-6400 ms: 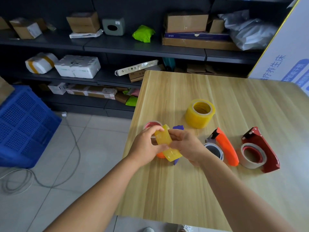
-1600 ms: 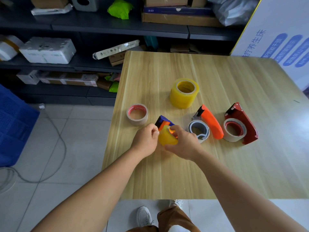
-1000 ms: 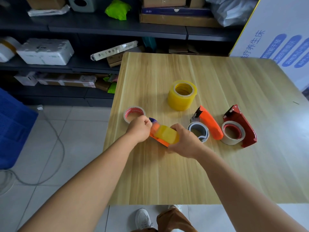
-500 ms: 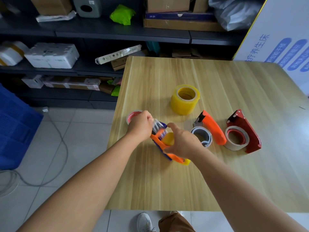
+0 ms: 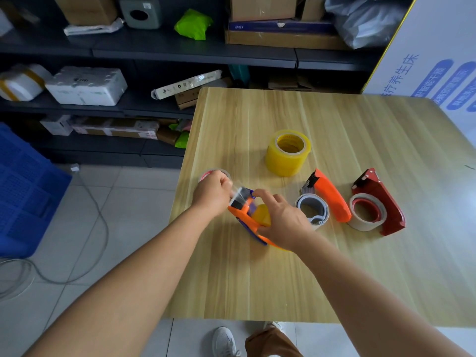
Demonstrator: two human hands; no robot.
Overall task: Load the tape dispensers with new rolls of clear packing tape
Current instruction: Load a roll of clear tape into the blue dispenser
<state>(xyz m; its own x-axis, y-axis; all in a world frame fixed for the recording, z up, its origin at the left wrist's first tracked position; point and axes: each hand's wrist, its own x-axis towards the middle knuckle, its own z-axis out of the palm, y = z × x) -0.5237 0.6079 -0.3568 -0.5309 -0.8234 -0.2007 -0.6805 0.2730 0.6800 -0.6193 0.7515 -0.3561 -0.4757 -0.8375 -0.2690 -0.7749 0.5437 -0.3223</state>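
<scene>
Threading is the step I judge to be in hand: my right hand (image 5: 280, 222) grips the orange-and-purple dispenser (image 5: 246, 217), which lies on the wooden table (image 5: 283, 279) near its left edge with a yellowish clear tape roll (image 5: 261, 215) seated in it, while my left hand (image 5: 212, 193) pinches what looks like the free tape end (image 5: 238, 194) at the dispenser's head, though blur there keeps me from being sure. Next I would need a steady pull to carry that film over the roller and onto the cutter without letting it fold back on itself. Beyond the held dispenser stands a spare yellow roll (image 5: 287, 153); to its right lie an orange dispenser (image 5: 332, 199) with a grey-cored roll (image 5: 311, 211), and farther right a red dispenser (image 5: 381, 202) holding a red-cored roll (image 5: 367, 212). A red-printed roll (image 5: 206, 176) peeks out behind my left hand. The white board (image 5: 438, 60) past the table's far right corner bears blue Chinese characters, and a dark box (image 5: 280, 27) on the shelf shows small inverted print I cannot read for certain.
</scene>
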